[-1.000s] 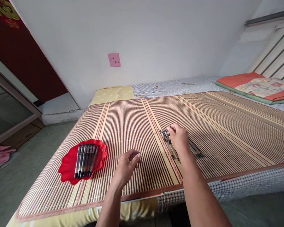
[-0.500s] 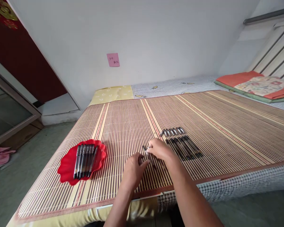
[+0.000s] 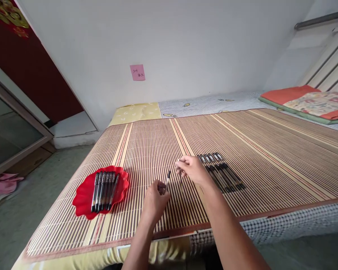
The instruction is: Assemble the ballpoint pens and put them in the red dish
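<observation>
My left hand (image 3: 157, 198) is closed around a pen (image 3: 168, 178), its black end pointing up above the fingers. To its right, my right hand (image 3: 187, 168) pinches a thin pen refill (image 3: 181, 182) that hangs down from the fingers, slightly blurred. The two hands are apart, just above the striped bamboo mat (image 3: 146, 150). Beyond my right wrist lies a row of several black-capped pens (image 3: 224, 172), side by side and partly hidden by the forearm. Left of my left hand, a red scalloped plate (image 3: 83, 197) holds several more pens (image 3: 104, 191).
Folded orange and floral bedding (image 3: 310, 99) lies at the far right of the bed. A pink note (image 3: 137, 72) is stuck to the white wall (image 3: 199, 45) behind. The bed's front edge runs just under my forearms; a glass-panelled door (image 3: 11, 127) stands at the left.
My hands, close together over the pen before, have moved apart. My right hand has risen with the thin refill, while the pen in my left hand now stands more upright.
</observation>
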A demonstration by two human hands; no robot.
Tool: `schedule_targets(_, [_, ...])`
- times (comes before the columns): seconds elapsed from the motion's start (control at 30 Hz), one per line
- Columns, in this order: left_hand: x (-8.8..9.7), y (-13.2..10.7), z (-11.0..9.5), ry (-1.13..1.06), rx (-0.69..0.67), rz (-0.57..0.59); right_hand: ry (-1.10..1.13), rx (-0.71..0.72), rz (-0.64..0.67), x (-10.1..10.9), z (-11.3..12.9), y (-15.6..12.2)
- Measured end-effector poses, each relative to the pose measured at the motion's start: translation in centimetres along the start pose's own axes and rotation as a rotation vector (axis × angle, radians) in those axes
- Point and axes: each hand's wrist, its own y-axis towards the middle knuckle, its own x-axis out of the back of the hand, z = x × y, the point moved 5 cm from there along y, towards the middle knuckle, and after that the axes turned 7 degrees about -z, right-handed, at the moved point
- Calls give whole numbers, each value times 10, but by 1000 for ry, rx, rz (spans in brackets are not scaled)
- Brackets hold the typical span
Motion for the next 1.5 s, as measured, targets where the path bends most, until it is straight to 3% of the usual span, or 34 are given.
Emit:
schedule_targets(0.13, [10,6,1,-165,-47,17,413,182,-387,41,30,-7])
schedule_targets(0.23, [16,5,-3,-219,-88,14,543,269,-512,49,48,-18])
schedule_targets(0.5, [20,-4,-20,-300,-115,46,533,322,-508,39,68,-31])
schedule_targets(0.93, [19,-4,-17,-401,-134,66,562,378,-535,43,76,-37])
schedule_targets(1.3, [27,-6,-26,-298,-190,16,529,371,-500,46,75,-36])
schedule_targets(1.5, [31,-8,-33,-257,-317,-35,538,399,-508,50,75,-37])
